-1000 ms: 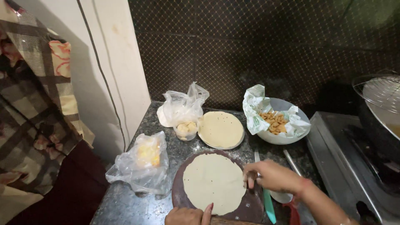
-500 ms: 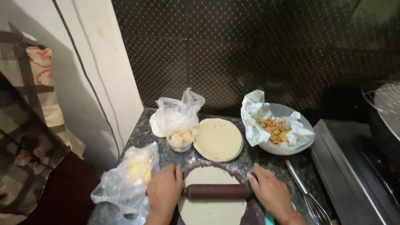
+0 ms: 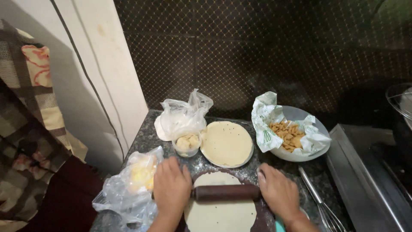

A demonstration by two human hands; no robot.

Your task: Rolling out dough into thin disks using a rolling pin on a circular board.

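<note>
Both hands press down on a dark wooden rolling pin (image 3: 226, 192) that lies crosswise over a pale disc of rolled dough (image 3: 221, 212) at the 6 o'clock edge of the view. The left hand (image 3: 171, 187) lies flat with fingers stretched forward, palm over the pin's left end, which it hides. The right hand (image 3: 278, 192) rests the same way on the right end, fingers extended and slightly spread rather than curled around the wood. The dough sits on a round dark rolling board (image 3: 262, 214) whose rim shows around it.

At 12 o'clock from the board, just beyond it on the speckled stone tabletop (image 3: 148, 137), a plate carries a stack of rolled flatbreads (image 3: 226, 143). Touching that plate at its 9 o'clock side stands a small clear cup of dough balls (image 3: 188, 144), with a crumpled clear plastic bag (image 3: 182, 116) behind it. At 9 o'clock from the left hand lies another plastic bag with something yellow inside (image 3: 137, 176). At 2 o'clock sits a white bowl (image 3: 300, 154) lined with paper, holding fried brown pieces (image 3: 287, 134). A wire whisk (image 3: 322, 208) lies at 3 o'clock from the right hand, beside a steel stove edge (image 3: 365, 180).
</note>
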